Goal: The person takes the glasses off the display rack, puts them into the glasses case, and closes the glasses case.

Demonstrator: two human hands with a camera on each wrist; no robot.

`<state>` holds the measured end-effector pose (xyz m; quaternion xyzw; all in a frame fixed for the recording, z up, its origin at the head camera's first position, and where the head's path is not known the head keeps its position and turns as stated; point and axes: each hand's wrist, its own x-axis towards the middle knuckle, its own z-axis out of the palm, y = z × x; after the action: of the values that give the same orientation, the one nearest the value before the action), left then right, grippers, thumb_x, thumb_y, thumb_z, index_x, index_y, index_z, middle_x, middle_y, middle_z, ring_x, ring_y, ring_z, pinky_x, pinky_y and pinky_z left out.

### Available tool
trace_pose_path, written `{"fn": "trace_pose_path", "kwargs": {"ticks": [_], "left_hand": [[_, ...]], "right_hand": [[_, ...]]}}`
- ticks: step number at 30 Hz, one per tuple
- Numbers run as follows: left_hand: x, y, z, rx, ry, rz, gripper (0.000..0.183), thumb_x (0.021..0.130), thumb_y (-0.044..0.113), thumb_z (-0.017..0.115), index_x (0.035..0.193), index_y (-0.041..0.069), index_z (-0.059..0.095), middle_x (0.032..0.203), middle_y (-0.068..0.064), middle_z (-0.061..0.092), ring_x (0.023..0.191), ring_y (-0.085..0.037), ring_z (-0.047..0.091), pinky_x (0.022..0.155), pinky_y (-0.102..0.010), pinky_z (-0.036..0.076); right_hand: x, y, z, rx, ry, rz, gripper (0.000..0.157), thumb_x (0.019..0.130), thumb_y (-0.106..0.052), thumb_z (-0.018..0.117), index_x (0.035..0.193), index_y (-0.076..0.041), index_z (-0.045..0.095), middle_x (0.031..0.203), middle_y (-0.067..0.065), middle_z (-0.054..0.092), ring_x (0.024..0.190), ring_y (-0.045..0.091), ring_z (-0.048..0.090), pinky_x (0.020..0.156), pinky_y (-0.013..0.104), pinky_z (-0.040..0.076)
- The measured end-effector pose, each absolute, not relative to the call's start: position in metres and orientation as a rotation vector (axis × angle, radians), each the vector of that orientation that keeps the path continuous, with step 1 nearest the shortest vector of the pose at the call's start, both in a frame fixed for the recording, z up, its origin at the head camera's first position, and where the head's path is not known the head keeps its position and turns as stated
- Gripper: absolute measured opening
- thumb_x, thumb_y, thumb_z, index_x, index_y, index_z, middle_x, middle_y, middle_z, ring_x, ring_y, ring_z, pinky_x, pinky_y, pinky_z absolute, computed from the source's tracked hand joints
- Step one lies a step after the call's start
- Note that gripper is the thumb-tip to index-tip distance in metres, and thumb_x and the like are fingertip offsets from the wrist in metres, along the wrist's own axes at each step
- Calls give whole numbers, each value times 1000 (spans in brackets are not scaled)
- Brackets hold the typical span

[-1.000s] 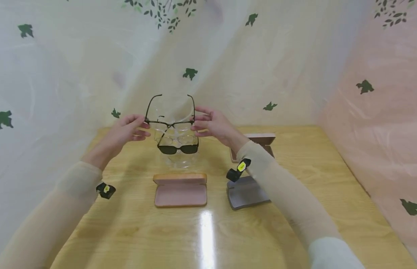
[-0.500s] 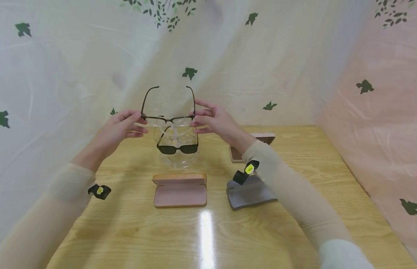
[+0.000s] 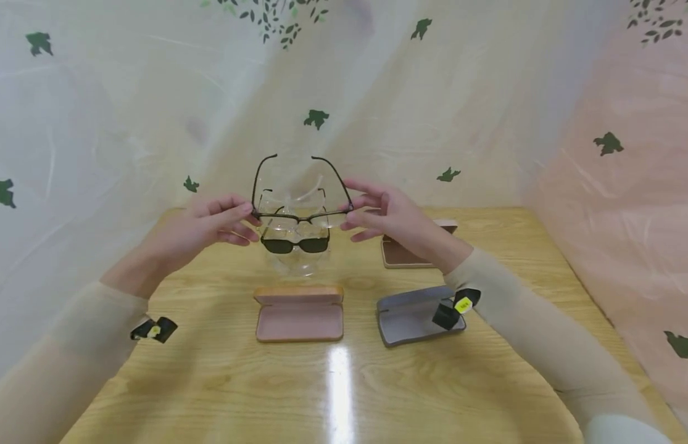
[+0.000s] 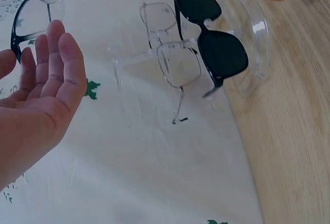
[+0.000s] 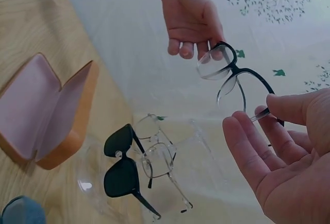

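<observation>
My left hand (image 3: 210, 227) and right hand (image 3: 399, 223) hold black half-rim eyeglasses (image 3: 303, 219) between them in the head view. Each hand pinches one hinge corner between thumb and fingers. The temples are unfolded and point away from me. Behind and below them stands a clear display stand (image 3: 302, 269) on the table. Dark sunglasses (image 3: 295, 246) hang on its lower part. Thin metal-framed glasses (image 4: 179, 86) sit above the sunglasses on the stand, seen best in the left wrist view. Neither hand touches the stand.
An orange case (image 3: 299, 322) with pink lining lies open in front of the stand. To its right is an open grey case (image 3: 410, 320), and behind that an open brown case (image 3: 407, 254), partly hidden by my right arm. A patterned curtain (image 3: 405, 111) hangs behind the wooden table (image 3: 238, 382).
The black eyeglasses rose slightly, then came down and to the right, and appear larger now. Both hands moved with them. Sunglasses, stand and cases stayed in place.
</observation>
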<state>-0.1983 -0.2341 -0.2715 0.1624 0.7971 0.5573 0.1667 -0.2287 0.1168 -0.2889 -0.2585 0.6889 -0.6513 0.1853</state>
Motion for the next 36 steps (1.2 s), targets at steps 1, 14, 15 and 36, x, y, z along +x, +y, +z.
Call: {"fn": "trace_pose_path", "kwargs": {"ticks": [1, 14, 15, 36], "left_hand": [[-196, -232, -272, 469, 2261, 1559, 47, 106, 42, 54, 126, -1, 55, 122, -16, 65, 107, -32, 67, 97, -41, 55], [-174, -204, -297, 601, 2131, 1452, 34, 107, 33, 53, 117, 2, 58, 115, -16, 67, 103, -36, 68, 95, -45, 57], [-172, -202, -298, 599, 2121, 1449, 33, 107, 34, 54, 117, 2, 58, 116, -16, 66, 104, -37, 68, 95, -46, 56], [-166, -188, -326, 603, 2078, 1417, 29, 107, 33, 55, 114, 6, 60, 117, -20, 66, 100, -35, 66, 90, -49, 58]], "right_hand": [[-226, 120, -290, -725, 1945, -1824, 66, 101, -6, 63, 159, -14, 33, 133, 18, 61, 109, 33, 68, 89, 50, 59], [-179, 160, -317, -650, 1963, -1725, 65, 99, -7, 67, 157, -12, 39, 129, 16, 64, 110, 30, 68, 88, 49, 60], [-176, 161, -320, -659, 1977, -1723, 65, 98, -7, 68, 156, -11, 39, 128, 16, 64, 109, 30, 68, 87, 49, 60], [-163, 178, -356, -638, 2018, -1737, 50, 96, -6, 70, 143, 0, 54, 125, 17, 67, 104, 31, 70, 85, 57, 58]]}}
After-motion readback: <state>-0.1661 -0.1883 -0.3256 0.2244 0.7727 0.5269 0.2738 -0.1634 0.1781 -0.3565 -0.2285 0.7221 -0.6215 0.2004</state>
